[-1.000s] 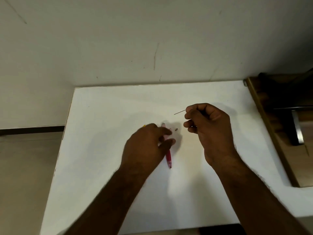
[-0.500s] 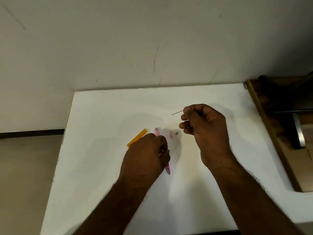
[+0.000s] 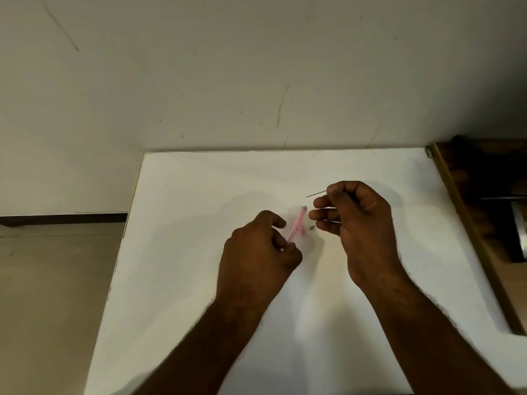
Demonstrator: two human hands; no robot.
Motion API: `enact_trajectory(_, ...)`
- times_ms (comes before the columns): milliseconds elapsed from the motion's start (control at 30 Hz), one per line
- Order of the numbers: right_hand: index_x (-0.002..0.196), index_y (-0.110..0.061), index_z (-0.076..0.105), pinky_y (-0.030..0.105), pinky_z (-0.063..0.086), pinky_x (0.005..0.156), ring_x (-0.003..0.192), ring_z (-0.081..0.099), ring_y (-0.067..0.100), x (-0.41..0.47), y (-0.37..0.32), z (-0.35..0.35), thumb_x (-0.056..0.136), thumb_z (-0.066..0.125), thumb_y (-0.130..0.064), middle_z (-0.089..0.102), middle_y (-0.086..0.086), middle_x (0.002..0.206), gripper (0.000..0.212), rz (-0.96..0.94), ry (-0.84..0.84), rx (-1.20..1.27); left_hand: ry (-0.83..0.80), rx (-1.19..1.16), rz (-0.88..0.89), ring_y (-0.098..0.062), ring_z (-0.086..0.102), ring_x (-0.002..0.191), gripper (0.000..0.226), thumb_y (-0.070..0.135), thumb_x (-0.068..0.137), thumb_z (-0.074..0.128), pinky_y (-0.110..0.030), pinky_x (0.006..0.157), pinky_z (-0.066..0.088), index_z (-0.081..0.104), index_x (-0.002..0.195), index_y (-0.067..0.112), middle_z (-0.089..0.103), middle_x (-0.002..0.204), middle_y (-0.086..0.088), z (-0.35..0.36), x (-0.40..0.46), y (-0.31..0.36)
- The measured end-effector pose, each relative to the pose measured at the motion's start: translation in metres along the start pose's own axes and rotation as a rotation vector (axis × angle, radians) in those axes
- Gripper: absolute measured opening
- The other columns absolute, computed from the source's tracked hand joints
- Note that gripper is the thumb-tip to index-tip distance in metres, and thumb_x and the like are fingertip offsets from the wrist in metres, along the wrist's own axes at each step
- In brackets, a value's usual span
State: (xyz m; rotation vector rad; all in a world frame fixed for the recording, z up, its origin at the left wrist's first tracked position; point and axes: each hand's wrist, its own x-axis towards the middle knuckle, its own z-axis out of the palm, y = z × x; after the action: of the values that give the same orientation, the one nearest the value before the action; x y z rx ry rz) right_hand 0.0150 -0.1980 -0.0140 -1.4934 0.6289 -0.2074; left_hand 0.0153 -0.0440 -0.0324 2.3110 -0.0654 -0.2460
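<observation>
My left hand [image 3: 258,249] grips a pink mechanical pencil [image 3: 297,225] low on its barrel, the pencil raised off the white table [image 3: 199,195] and tilted up to the right. My right hand [image 3: 356,220] pinches a thin dark pencil lead [image 3: 316,194] between thumb and forefinger, its free end sticking out to the left. The lead's tip is a little above and right of the pencil's upper end. A small pink piece [image 3: 302,231] and a tiny dark piece [image 3: 312,228] lie on the table between my hands.
The table meets a pale wall [image 3: 256,81] at the back. A brown wooden surface [image 3: 484,223] with a metal part [image 3: 520,232] borders the table on the right. Floor shows to the left of the table's edge.
My left hand lifted the pink pencil off the table and turned its end up toward the lead. The orange strip seen half a second ago is now hidden. My right hand barely moved.
</observation>
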Motion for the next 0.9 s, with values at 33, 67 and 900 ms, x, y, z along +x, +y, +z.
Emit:
enact_trajectory(33, 0.093, -0.013, 0.068, 0.030, 0.061, 0.065, 0.076, 0.078, 0.026, 0.000, -0.001, 0.000, 0.101, 0.059, -0.016, 0.079, 0.006, 0.082, 0.012, 0.010, 0.007, 0.037, 0.017, -0.048, 0.017, -0.001, 0.067, 0.066, 0.034, 0.038, 0.068, 0.070, -0.027, 0.069, 0.057, 0.067, 0.101, 0.034, 0.070, 0.070, 0.016, -0.004, 0.001, 0.001)
enact_trajectory(67, 0.094, -0.012, 0.066, 0.031, 0.061, 0.066, 0.077, 0.079, 0.028, 0.000, -0.002, 0.000, 0.102, 0.058, -0.017, 0.080, 0.008, 0.084, 0.012, 0.023, 0.009, 0.077, 0.036, -0.083, 0.039, -0.002, 0.067, 0.066, 0.034, 0.037, 0.067, 0.070, -0.029, 0.070, 0.059, 0.070, 0.101, 0.032, 0.070, 0.071, 0.015, -0.007, 0.003, 0.001)
enact_trajectory(900, 0.091, -0.007, 0.066, 0.028, 0.060, 0.068, 0.081, 0.079, 0.031, -0.004, -0.004, 0.003, 0.102, 0.057, -0.007, 0.080, 0.013, 0.088, 0.014, -0.044, -0.187, 0.083, 0.124, -0.020, 0.278, -0.014, 0.066, 0.071, 0.022, 0.021, 0.074, 0.068, -0.040, 0.068, 0.058, 0.077, 0.095, 0.023, 0.065, 0.085, 0.007, -0.025, 0.014, -0.008)
